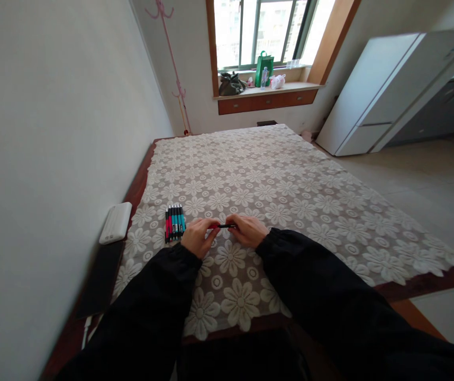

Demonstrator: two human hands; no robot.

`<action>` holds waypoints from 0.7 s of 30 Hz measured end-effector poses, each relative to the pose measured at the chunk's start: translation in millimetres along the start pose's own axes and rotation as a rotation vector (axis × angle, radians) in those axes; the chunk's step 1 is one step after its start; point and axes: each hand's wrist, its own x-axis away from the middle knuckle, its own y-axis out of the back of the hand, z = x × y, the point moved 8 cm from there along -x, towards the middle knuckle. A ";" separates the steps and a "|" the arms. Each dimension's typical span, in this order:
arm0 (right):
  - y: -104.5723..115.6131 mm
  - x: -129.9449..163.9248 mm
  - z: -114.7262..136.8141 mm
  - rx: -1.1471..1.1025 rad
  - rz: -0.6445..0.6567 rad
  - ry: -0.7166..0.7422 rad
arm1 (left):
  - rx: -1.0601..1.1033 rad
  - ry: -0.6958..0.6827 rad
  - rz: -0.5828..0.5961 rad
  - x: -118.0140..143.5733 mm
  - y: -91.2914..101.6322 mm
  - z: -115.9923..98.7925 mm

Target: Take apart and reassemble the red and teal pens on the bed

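A red and black pen (224,226) lies level between my two hands, just above the flowered tablecloth (243,304). My left hand (199,236) pinches its red end, fingers closed. At the other side my right hand (247,230) grips the black end between thumb and fingers. Close by on the left, several pens (175,222) rest side by side in a row on the cloth, red ones at the left and teal ones at the right, all with black parts. My fingers cover both ends of the held pen.
A white power bank (116,223) and a dark flat tablet-like slab (100,280) with a white cable (86,332) lie along the table's left edge by the wall. Beyond the table stand a pink coat rack (171,53), a windowsill with bags, and a white fridge (381,90).
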 end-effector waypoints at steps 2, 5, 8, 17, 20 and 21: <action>0.7 0.3 -1.5 0.020 -0.007 -0.006 | 0.003 -0.005 -0.001 0.5 -0.1 0.3; -0.2 0.1 -1.9 0.063 0.017 -0.014 | -0.004 0.000 -0.007 1.2 0.6 0.7; -0.7 -0.6 -2.1 0.106 0.032 -0.023 | -0.026 -0.003 -0.002 1.4 0.1 0.2; 1.8 -0.9 -2.9 0.141 0.005 -0.036 | -0.029 -0.013 0.015 0.8 -3.0 1.2; 2.9 -1.1 -3.3 0.155 -0.005 -0.042 | -0.039 -0.014 -0.010 1.3 -1.6 1.9; 4.0 -1.2 -2.3 0.140 -0.020 -0.030 | -0.039 -0.008 -0.021 1.4 -0.9 2.6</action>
